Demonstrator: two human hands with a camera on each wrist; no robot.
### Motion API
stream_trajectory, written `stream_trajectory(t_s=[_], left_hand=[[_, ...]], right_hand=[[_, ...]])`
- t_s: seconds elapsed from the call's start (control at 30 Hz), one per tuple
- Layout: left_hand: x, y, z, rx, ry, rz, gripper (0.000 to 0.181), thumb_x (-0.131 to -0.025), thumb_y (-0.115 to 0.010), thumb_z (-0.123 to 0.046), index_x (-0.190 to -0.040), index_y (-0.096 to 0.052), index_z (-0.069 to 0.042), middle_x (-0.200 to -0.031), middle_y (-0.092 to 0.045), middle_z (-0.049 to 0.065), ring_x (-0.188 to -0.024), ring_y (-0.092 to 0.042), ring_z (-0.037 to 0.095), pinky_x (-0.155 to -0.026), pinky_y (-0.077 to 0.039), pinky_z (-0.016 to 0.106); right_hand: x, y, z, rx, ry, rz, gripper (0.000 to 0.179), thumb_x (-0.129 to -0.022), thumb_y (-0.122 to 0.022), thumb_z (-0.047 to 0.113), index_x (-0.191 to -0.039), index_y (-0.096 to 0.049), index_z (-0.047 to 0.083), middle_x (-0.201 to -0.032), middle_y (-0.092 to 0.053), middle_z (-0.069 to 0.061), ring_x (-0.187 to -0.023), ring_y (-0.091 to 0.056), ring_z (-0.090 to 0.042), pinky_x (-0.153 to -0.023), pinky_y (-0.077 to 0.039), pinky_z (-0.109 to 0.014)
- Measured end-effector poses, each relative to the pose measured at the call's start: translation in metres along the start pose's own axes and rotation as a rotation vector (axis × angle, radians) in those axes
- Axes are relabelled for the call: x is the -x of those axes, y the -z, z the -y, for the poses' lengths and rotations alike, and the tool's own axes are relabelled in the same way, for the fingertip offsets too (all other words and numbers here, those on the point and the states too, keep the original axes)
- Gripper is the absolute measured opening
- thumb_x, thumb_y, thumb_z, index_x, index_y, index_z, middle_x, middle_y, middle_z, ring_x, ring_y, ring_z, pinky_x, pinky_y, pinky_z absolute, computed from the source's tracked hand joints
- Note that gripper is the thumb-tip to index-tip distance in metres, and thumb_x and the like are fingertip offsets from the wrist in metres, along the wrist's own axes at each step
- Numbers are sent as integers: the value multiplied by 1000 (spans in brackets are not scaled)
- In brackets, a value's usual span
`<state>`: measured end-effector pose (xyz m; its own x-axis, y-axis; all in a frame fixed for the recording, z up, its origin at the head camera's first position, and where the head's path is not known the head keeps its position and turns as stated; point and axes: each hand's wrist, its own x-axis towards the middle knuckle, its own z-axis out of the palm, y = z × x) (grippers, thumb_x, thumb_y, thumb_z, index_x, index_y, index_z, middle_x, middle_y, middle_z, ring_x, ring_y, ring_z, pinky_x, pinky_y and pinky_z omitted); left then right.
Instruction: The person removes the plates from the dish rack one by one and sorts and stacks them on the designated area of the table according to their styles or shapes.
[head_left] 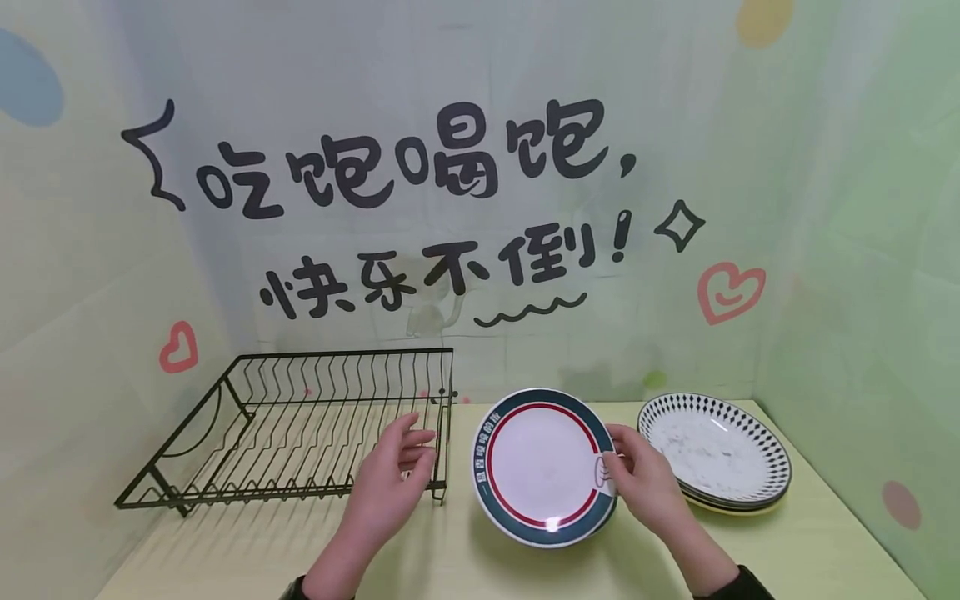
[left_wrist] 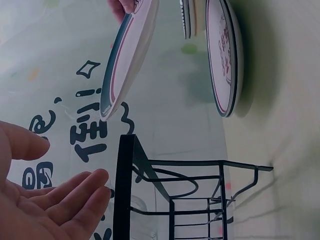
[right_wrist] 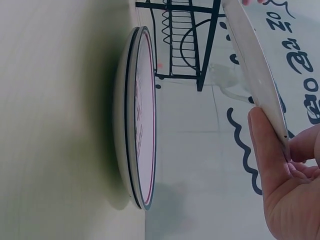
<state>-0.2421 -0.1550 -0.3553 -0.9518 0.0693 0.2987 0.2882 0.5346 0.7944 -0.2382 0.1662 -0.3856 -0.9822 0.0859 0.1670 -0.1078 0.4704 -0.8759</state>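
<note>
My right hand (head_left: 647,479) pinches a round white plate (head_left: 543,467) by its right edge, thumb on the front and fingers behind. This plate has a dark teal rim with white lettering and a red ring inside it. It is raised and tilted, its face toward the head camera. Beneath it on the table lie stacked plates (right_wrist: 135,120) with a dark rim and a red pattern, mostly hidden in the head view. To the left, my left hand (head_left: 393,479) is in the air by the rack's right end, fingers loosely bent, holding nothing.
A black wire dish rack (head_left: 345,353) stands on the left of the pale yellow table (head_left: 517,575). Stacked oval plates (head_left: 720,450) with a black diamond-patterned rim lie on the right. A printed curtain (head_left: 480,67) with lettering hangs behind and along both sides.
</note>
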Motion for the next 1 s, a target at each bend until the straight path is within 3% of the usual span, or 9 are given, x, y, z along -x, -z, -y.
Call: stream_trajectory(t_s=[0.33, 1.0], left_hand=[[3, 9, 7, -28, -17, 7, 55, -94, -64, -10, -144, -41, 0, -129, -63, 7, -112, -63, 20, -99, -50, 37], [12, 19, 15, -110, -78, -18, 56, -94, -66, -9, -143, -41, -1, -132, -61, 8, -115, -61, 23, -98, -50, 40]], right_hand=[[-1, 2, -6, -4, -50, 20, 38, -97, -57, 0, -134, -50, -6, -112, -65, -20, -86, -63, -23, -63, -59, -28], [-4, 4, -25, -8, -84, 15, 36, -95, -54, -3, -131, -51, -9, -101, -63, -17, -81, -61, -22, -61, -59, -28]])
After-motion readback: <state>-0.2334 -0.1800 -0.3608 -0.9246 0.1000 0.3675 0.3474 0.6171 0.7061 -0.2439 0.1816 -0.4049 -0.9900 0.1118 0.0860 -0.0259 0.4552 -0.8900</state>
